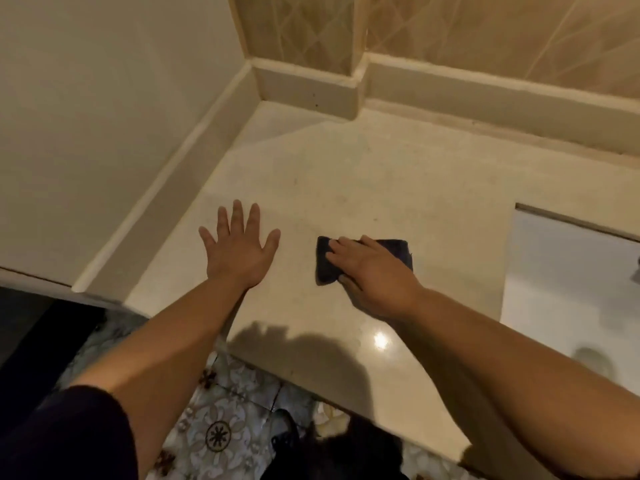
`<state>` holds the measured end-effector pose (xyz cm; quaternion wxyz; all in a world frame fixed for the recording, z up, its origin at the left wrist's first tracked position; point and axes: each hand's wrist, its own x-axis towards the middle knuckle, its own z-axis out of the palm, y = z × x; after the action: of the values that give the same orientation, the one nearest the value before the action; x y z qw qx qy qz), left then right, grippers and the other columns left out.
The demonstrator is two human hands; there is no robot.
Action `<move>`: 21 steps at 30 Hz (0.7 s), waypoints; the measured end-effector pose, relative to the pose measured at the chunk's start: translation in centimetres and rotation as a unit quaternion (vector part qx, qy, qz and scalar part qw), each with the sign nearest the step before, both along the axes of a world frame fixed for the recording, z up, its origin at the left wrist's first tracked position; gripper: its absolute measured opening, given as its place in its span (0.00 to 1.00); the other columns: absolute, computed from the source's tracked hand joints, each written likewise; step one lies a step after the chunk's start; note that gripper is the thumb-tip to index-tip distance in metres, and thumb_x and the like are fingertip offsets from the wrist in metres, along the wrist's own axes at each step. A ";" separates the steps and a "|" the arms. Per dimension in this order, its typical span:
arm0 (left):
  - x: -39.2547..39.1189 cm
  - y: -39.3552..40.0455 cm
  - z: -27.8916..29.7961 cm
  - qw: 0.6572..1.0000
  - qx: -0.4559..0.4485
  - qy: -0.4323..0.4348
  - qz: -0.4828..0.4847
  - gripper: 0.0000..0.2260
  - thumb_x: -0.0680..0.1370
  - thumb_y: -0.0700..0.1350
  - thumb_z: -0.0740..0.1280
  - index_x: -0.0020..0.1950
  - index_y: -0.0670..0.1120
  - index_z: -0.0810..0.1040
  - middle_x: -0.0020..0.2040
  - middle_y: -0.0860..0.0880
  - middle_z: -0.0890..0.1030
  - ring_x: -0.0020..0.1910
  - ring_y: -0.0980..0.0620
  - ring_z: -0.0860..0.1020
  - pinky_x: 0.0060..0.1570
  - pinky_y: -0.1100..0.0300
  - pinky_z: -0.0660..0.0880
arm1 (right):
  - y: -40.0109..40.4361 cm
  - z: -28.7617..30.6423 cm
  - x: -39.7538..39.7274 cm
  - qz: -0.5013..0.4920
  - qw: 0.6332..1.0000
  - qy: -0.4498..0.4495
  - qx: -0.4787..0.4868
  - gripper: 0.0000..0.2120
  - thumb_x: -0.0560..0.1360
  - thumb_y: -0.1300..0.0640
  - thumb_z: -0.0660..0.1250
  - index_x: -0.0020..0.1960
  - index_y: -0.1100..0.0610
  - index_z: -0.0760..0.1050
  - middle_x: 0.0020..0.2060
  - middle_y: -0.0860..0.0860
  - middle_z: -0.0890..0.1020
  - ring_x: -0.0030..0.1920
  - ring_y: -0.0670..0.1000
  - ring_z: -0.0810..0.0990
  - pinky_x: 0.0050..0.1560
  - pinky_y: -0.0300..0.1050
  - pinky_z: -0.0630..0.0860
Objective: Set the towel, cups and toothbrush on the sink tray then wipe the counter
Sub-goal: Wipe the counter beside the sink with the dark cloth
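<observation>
With the left hand [239, 252] spread flat on the tabletop [363, 181] as a brace, the right hand [372, 271] presses fingers down over the dark folded cloth [325, 263], which lies mid-tabletop, long side running left-right; I'd keep even pressure, overlapping strokes toward the sink [568, 271].

Your counter [363, 188] is smooth, pale polished stone, glossy enough to mirror a light. The cloth [323, 268] under your right hand [372, 275] looks soft, dark and matt. Wall tiles [485, 32] behind appear glazed and patterned.
</observation>
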<state>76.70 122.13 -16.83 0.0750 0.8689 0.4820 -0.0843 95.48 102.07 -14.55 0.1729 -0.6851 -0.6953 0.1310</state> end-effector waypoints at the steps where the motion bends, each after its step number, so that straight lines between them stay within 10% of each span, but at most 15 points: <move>1: 0.0 0.1 0.0 1.000 0.000 -0.001 -0.002 0.36 0.75 0.70 0.34 0.80 0.54 0.39 0.81 0.48 0.39 0.78 0.43 0.37 0.72 0.34 0.38 | -1.9 -0.2 -2.3 0.001 1.000 0.009 0.001 0.20 0.77 0.56 0.65 0.69 0.57 0.73 0.70 0.55 0.73 0.71 0.57 0.69 0.71 0.57 0.61; 7: 0.0 0.2 0.4 1.000 -0.016 -0.001 -0.006 0.36 0.76 0.70 0.36 0.80 0.54 0.40 0.81 0.47 0.40 0.78 0.42 0.38 0.72 0.33 0.39 | -8.7 -0.2 -12.9 0.047 0.995 0.042 -0.079 0.27 0.73 0.65 0.67 0.71 0.56 0.69 0.73 0.55 0.69 0.74 0.55 0.63 0.74 0.61 0.56; 11: -0.1 0.2 0.5 1.000 -0.016 0.002 -0.006 0.35 0.76 0.70 0.37 0.80 0.54 0.40 0.81 0.47 0.40 0.78 0.42 0.38 0.72 0.33 0.39 | -11.9 1.4 -15.9 -0.059 0.941 0.321 -0.091 0.24 0.75 0.62 0.65 0.71 0.54 0.72 0.69 0.54 0.75 0.71 0.52 0.70 0.74 0.57 0.59; 14: 0.0 0.3 0.5 1.000 -0.020 0.006 -0.005 0.36 0.76 0.70 0.36 0.80 0.54 0.40 0.81 0.47 0.39 0.78 0.43 0.38 0.72 0.33 0.38 | -12.2 4.0 -14.8 -0.221 0.658 0.712 -0.102 0.17 0.77 0.55 0.65 0.64 0.56 0.78 0.59 0.56 0.82 0.61 0.57 0.79 0.65 0.58 0.72; 17: 0.1 0.4 0.5 1.000 -0.021 0.001 -0.007 0.36 0.76 0.70 0.36 0.80 0.54 0.40 0.81 0.47 0.40 0.78 0.42 0.38 0.72 0.33 0.38 | -11.9 4.6 -11.6 -0.325 0.329 0.879 -0.120 0.22 0.75 0.53 0.66 0.65 0.64 0.76 0.61 0.64 0.79 0.57 0.62 0.79 0.63 0.58 0.72; 21: 0.0 0.2 0.4 1.000 -0.017 -0.006 -0.002 0.36 0.76 0.70 0.35 0.80 0.54 0.40 0.81 0.47 0.40 0.78 0.43 0.38 0.72 0.33 0.38 | -9.2 6.2 -5.0 -0.343 0.328 0.878 -0.061 0.21 0.76 0.50 0.65 0.61 0.64 0.79 0.55 0.62 0.82 0.52 0.60 0.82 0.57 0.56 0.78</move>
<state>76.66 122.38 -16.39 0.0920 0.8690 0.4781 -0.0877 90.44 92.85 -8.31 0.6704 -0.3590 0.1668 0.6276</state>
